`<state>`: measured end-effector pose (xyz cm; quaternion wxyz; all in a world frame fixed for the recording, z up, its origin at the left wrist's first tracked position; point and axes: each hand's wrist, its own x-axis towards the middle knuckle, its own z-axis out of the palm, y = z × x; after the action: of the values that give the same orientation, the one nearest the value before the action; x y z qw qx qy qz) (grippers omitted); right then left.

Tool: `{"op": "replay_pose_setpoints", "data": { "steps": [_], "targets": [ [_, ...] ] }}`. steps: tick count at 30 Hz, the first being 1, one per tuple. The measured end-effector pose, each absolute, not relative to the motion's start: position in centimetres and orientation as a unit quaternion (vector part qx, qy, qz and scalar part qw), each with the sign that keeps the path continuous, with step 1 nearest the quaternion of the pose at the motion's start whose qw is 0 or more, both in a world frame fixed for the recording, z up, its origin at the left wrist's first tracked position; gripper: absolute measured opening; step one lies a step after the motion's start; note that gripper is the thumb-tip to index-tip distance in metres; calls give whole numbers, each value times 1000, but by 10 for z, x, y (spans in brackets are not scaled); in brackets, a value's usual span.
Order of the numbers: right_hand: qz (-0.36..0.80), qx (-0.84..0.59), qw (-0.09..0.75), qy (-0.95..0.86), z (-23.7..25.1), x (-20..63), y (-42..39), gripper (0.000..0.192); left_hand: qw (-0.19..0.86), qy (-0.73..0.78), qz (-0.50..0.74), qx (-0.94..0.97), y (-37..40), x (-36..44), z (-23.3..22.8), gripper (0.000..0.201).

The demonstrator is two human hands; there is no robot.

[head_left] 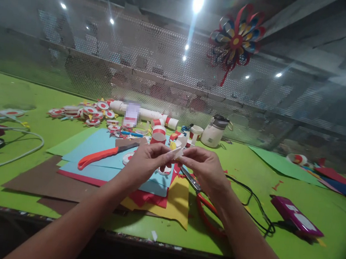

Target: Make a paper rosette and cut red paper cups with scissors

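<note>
My left hand and my right hand meet above a stack of coloured paper sheets. Both pinch a small white paper piece between their fingertips. Under my right wrist lie red-handled scissors. An orange-handled utility knife rests on the blue sheet to the left of my left hand. A red-and-white paper cup stands just behind my hands.
Several red-and-white paper discs lie at the back of the green table. A white jug, a purple phone with a black cable, white cables at left, and more paper sheets at right. A paper pinwheel hangs on the mesh wall.
</note>
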<state>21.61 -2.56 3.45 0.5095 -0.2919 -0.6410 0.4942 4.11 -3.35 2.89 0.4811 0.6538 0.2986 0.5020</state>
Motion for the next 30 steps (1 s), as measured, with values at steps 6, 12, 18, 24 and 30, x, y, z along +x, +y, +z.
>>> {"op": "replay_pose_setpoints", "data": {
  "steps": [6, 12, 18, 24, 30],
  "targets": [
    [450, -269, 552, -649, 29, 210, -26, 5, 491, 309, 541, 609, -30, 41, 27, 22],
    [442, -255, 572, -642, 25, 204, -26, 6, 462, 329, 573, 591, -32, 43, 26, 17],
    [453, -274, 602, -597, 16, 198, -25, 5, 341, 306, 617, 640, -34, 45, 24, 15],
    [494, -295, 558, -598, 21, 198, -28, 8, 370, 294, 634, 613, -32, 45, 25, 12],
    [534, -297, 544, -575, 34, 207, -25, 19, 379, 319, 562, 662, -30, 46, 19, 11]
  ]
}}
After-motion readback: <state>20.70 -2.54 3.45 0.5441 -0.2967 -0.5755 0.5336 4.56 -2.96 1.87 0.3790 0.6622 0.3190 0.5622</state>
